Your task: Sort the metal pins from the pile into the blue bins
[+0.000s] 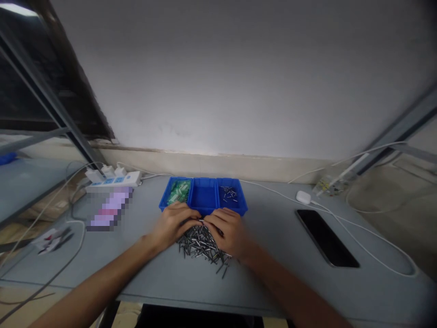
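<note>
A pile of thin metal pins [201, 246] is heaped on the grey table, just below and between my hands. My left hand [175, 224] is closed, thumb against fingers, at the pile's upper left edge. My right hand [228, 230] is closed in the same way at the upper right. Fingertips of both hands meet over the pile, with a small shiny pin [201, 220] between them, partly hidden. Behind the hands stands a blue three-compartment tray [205, 211]. Its left compartment has green-and-white small pieces [179, 190]; several loose pins [229, 193] lie in the right one.
On the left are a power strip [116, 179] with plugs, a pixelated purple item [111, 209] and a crumpled wrapper [49, 240]. A black phone [326, 238], a white charger case [303, 197] and cables lie right. A wall [218, 91] rises behind.
</note>
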{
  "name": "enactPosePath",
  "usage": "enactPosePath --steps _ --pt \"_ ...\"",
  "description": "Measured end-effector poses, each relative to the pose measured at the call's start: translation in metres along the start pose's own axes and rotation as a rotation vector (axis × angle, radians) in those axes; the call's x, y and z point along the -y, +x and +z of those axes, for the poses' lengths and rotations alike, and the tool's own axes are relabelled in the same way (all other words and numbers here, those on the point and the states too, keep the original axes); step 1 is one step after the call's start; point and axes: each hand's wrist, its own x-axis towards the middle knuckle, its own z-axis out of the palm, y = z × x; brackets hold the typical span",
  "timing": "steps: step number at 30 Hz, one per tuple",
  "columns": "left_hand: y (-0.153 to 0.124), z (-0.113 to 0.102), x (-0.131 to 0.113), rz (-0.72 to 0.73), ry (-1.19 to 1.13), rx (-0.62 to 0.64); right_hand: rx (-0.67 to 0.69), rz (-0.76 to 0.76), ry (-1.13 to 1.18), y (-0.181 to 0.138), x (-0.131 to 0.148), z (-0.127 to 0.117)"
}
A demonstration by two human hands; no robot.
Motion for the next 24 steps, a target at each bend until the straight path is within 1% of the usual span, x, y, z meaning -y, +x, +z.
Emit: enactPosePath --steps 3,5,10,14,17,20,24 --pt "0.008 -0.004 0.001 -0.017 0.003 0.043 -0.054 0.033 -0.012 0.001 -0.005 -0.002" --pt "0.011 -0.004 0.002 -0.006 0.006 0.055 -0.065 0.054 -0.026 0.002 -0.007 -0.001" --pt "0.015 0.006 0.004 0.067 0.02 0.075 -0.052 0.065 -0.029 0.001 -0.008 0.002" --pt "0.01 0.017 0.005 0.1 -0.003 0.027 -0.041 0.084 -0.039 -0.001 -0.009 0.006" --pt "0.003 0.022 0.005 0.127 -0.001 0.026 -0.013 0.078 -0.044 -0.002 -0.009 0.01" --pt "-0.003 0.022 0.006 0.134 0.0 0.031 -0.007 0.072 -0.038 -0.003 -0.009 0.013" --pt "-0.003 0.016 0.007 0.12 -0.014 0.016 -0.024 0.04 0.015 -0.003 -0.009 0.01"
